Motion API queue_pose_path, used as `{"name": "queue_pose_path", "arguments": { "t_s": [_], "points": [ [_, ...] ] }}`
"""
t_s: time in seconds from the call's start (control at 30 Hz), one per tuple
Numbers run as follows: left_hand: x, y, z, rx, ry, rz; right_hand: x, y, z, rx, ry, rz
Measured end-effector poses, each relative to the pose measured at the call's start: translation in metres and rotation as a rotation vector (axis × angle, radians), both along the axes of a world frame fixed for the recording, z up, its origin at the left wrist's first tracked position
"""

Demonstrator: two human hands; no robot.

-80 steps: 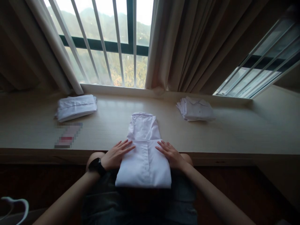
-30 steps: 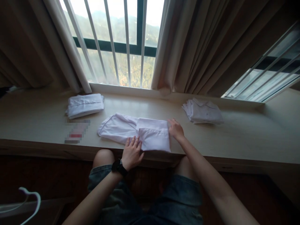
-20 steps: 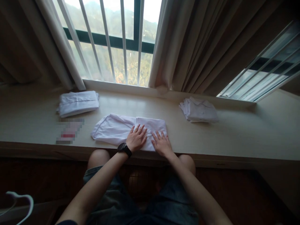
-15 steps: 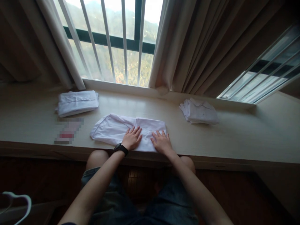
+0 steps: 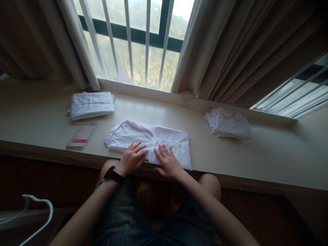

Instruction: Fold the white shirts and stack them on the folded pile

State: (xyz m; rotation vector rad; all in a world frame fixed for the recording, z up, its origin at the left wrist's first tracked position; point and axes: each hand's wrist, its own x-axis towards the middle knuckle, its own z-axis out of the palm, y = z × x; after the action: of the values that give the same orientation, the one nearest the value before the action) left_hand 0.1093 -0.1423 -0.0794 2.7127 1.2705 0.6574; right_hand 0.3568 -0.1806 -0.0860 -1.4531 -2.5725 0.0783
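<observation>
A white shirt [image 5: 174,135], partly folded into a long flat shape, lies along the front edge of the pale ledge [image 5: 217,157]. My left hand [image 5: 132,159], with a black watch at the wrist, rests on the near edge of the cloth, its fingers stretched out. Just right of a crosswise fold, my right hand [image 5: 167,160] lies flat on the fabric with fingers spread. Neither hand grips anything. The cloth's left end is loose and rounded; its right end is squared.
A folded white garment stack [image 5: 92,105] sits at the back left, and another white stack [image 5: 229,124] at the right. A blurred-out flat item [image 5: 82,136] lies left of the shirt. Curtains [image 5: 217,44] frame the barred window. A white hanger [image 5: 50,212] shows at lower left.
My left hand has slid left and nearer me along the cloth. My right hand has shifted left toward the crosswise fold. The whole view has turned a little.
</observation>
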Motion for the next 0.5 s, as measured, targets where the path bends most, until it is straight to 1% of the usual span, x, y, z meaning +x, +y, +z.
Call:
{"name": "queue_pose_path", "arguments": {
  "t_s": [0.07,0.13,0.23,0.27,0.33,0.4,0.43,0.47,0.5],
  "points": [
    [-0.003,-0.005,-0.007,-0.036,0.002,-0.006,-0.008,0.000,-0.001,-0.020,-0.016,-0.016],
    [-0.002,-0.006,-0.011,-0.069,0.007,0.026,-0.013,0.003,-0.003,-0.039,-0.027,-0.040],
    [0.001,-0.006,-0.014,-0.087,0.009,0.066,-0.013,0.008,-0.001,-0.052,-0.016,-0.029],
    [0.002,-0.006,-0.014,-0.086,0.008,0.068,-0.012,0.010,0.002,-0.048,0.007,-0.052],
    [0.002,-0.007,-0.014,-0.077,0.007,0.066,-0.013,0.014,0.010,-0.021,0.076,-0.167],
    [0.001,-0.009,-0.014,-0.065,0.003,0.067,-0.017,0.017,0.018,0.040,0.149,-0.307],
    [0.001,-0.009,-0.014,-0.060,0.001,0.070,-0.021,0.018,0.020,0.076,0.172,-0.353],
    [0.001,-0.010,-0.015,-0.057,-0.001,0.075,-0.025,0.019,0.020,0.105,0.181,-0.367],
    [0.001,-0.010,-0.015,-0.054,-0.004,0.080,-0.030,0.019,0.018,0.118,0.173,-0.351]
  ]
}}
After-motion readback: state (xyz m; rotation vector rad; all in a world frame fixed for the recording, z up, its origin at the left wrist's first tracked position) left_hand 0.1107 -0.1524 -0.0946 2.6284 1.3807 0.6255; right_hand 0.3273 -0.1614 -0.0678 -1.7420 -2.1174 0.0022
